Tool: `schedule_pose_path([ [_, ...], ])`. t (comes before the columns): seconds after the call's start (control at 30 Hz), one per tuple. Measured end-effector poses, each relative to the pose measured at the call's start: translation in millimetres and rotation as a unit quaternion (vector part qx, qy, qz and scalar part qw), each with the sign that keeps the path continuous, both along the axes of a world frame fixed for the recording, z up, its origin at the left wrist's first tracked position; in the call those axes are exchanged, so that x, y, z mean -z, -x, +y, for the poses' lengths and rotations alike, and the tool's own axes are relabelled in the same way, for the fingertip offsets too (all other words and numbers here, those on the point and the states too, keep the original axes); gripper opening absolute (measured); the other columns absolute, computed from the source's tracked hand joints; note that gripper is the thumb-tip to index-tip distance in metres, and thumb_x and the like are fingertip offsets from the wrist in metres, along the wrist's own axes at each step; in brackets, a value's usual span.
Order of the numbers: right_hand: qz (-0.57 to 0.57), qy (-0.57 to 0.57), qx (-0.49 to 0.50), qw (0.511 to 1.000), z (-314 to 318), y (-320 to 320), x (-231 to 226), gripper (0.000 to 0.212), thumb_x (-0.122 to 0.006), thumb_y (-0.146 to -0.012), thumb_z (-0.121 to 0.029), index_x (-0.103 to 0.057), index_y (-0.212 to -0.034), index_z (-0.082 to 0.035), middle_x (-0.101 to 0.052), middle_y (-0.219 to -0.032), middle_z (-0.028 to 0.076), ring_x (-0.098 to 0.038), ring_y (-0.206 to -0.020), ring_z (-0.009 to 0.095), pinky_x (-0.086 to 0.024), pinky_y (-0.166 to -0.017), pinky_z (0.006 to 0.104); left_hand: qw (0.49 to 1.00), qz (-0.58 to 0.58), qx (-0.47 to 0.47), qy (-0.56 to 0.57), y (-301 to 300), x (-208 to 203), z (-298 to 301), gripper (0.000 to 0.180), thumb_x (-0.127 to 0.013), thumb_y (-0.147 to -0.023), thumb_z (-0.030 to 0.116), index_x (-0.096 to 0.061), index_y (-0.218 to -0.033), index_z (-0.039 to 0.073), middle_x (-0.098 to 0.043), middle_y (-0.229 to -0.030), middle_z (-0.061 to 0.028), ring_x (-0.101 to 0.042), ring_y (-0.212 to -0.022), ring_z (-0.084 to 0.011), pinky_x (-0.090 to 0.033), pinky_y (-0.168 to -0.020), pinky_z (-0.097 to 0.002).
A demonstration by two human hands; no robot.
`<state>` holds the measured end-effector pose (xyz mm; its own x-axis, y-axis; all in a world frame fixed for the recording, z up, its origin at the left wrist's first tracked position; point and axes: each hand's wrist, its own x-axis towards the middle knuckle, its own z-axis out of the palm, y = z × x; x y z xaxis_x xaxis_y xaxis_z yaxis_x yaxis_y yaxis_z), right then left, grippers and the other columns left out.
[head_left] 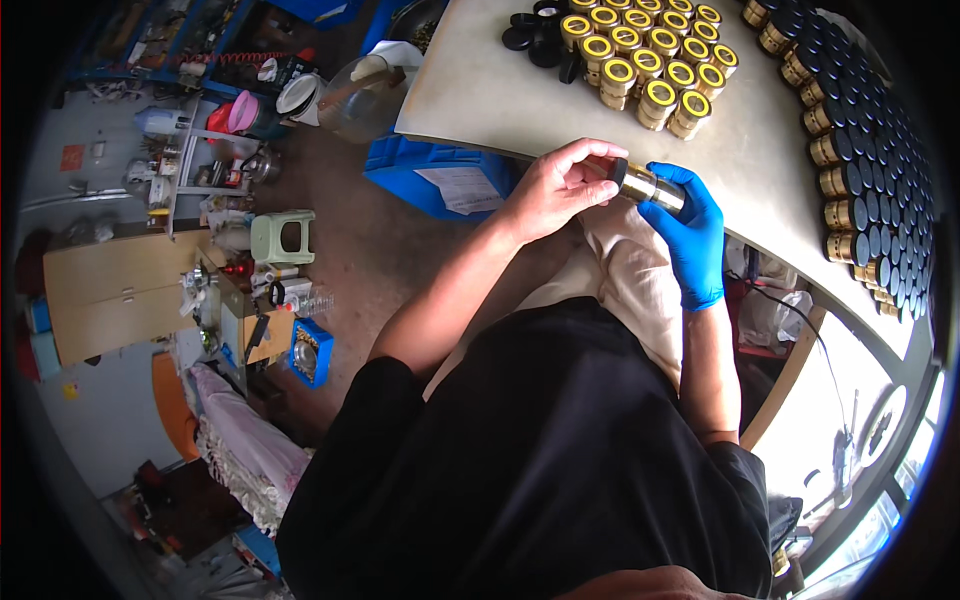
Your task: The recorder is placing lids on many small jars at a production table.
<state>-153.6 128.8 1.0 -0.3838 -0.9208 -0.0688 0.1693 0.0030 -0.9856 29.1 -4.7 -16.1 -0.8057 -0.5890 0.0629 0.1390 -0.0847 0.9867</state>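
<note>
Just off the table's near edge, a brass-coloured metal cylinder (652,190) is held tilted between my hands. My right hand (692,232), in a blue glove, grips its body from the right. A black cap (618,174) sits at the cylinder's left end, and my bare left hand (560,190) has thumb and fingers closed on it. Whether the cap is fully seated cannot be seen. Beyond my hands stand several brass cylinders (647,65) with yellow rings on their tops. Loose black caps (538,40) lie in a pile to their left.
Rows of brass cylinders with black caps (842,182) line the right side of the pale table (480,90). A blue crate (400,172) with a paper sheet is below the table's left corner. On the floor at left are a pale green stool (268,238) and a blue box (311,353).
</note>
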Motion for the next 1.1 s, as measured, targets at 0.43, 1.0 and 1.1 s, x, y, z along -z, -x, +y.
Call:
schedule_pose_path([
  [0.43,-0.079,-0.053,-0.026,0.995,3,0,5,0.037,-0.076,-0.094,-0.001,-0.064,-0.129,0.003,-0.072,-0.117,0.011,-0.069,-0.107,0.016,-0.057,-0.095,0.0290,0.999,0.015,0.005,0.048,0,-10,8,0.038,-0.067,-0.102,-0.001,-0.060,-0.139,0.000,-0.067,-0.117,-0.0037,-0.067,-0.105,-0.0127,-0.057,-0.095,-0.0289],
  [1.0,0.327,0.123,-0.042,0.936,11,-5,0,0.036,-0.075,-0.089,0.004,-0.067,-0.124,-0.001,-0.071,-0.122,0.014,-0.071,-0.109,0.028,-0.060,-0.091,0.0361,0.963,-0.040,0.075,-0.255,-13,-3,7,0.026,-0.063,-0.109,0.024,-0.066,-0.119,0.000,-0.071,-0.098,-0.0085,-0.072,-0.078,-0.0179,-0.060,-0.070,-0.0303],
  [1.1,0.023,-0.028,-0.034,0.999,8,0,3,0.035,-0.074,-0.096,-0.001,-0.063,-0.129,0.005,-0.071,-0.118,0.011,-0.072,-0.104,0.019,-0.061,-0.087,0.0314,0.999,-0.027,-0.002,-0.046,-6,-19,17,0.017,-0.067,-0.103,0.007,-0.068,-0.119,0.000,-0.070,-0.104,-0.0072,-0.071,-0.100,-0.0176,-0.058,-0.088,-0.0298],
])
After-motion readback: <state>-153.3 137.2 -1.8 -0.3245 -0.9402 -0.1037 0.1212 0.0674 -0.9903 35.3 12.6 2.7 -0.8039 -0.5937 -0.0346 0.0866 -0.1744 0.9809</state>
